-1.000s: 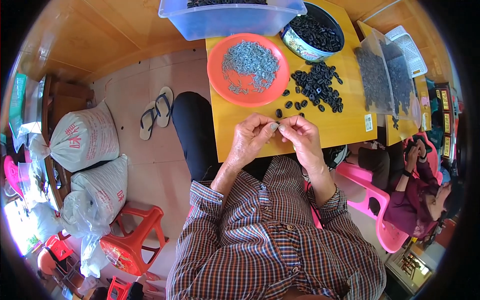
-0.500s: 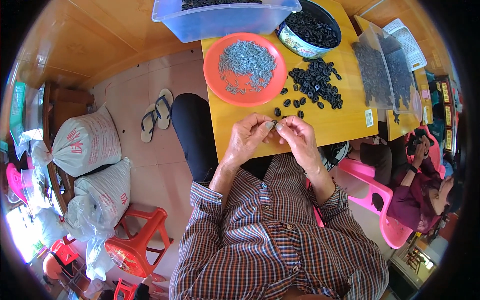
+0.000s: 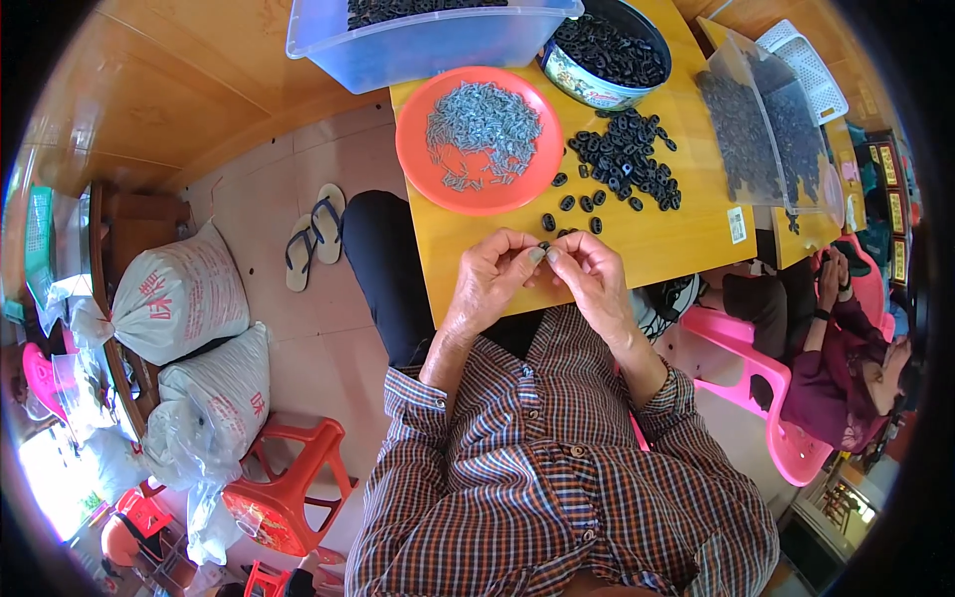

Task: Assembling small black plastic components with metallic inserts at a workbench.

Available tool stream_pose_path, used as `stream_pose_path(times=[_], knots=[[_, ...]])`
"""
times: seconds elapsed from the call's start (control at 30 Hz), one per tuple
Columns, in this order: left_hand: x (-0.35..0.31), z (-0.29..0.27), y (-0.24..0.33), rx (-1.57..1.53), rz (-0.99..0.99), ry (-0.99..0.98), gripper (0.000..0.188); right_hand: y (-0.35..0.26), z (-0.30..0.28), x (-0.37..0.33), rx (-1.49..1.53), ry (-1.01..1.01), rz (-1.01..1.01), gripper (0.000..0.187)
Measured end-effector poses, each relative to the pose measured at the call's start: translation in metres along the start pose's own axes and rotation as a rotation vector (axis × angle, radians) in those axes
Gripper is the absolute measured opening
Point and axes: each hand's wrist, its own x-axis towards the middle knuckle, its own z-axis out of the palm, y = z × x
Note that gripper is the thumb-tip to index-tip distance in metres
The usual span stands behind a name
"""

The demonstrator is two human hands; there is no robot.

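Above the near edge of the yellow table (image 3: 637, 261), my left hand (image 3: 495, 276) and my right hand (image 3: 593, 276) meet fingertip to fingertip. Both pinch one small black oval piece (image 3: 543, 246), mostly covered by thumbs and fingers. Whether a metal pin is in it, I cannot make out. Just beyond my fingers lie a few loose black ovals, and behind them spreads a pile of black oval pieces (image 3: 625, 159) with holes in them. To the left of the pile sits an orange-red plate (image 3: 416, 177) bearing a heap of small silvery metal pins (image 3: 482, 121).
At the table's back stand a translucent blue bin (image 3: 428, 52) and a round tin (image 3: 599, 94), both holding black pieces. Farther right are a clear box (image 3: 738, 149) of dark parts and a white basket (image 3: 808, 75). A person (image 3: 846, 368) sits on the right; a red stool (image 3: 288, 488) stands left.
The whole view has turned and shifted slightly. My two hands keep their pinch on the black oval piece, with hardly any movement of the fingers.
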Motion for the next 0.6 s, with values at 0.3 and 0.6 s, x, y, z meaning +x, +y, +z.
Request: stream_pose_path(times=[0.3,0.6], knots=[[0.0,0.003,0.002,0.143,0.021,0.074,0.012,0.004,0.001,0.0,-0.262,0.052,-0.258,0.007],[0.012,-0.016,0.034,1.247,0.64,0.448,0.026,0.004,-0.001,0.0,-0.208,0.034,-0.171,0.007]])
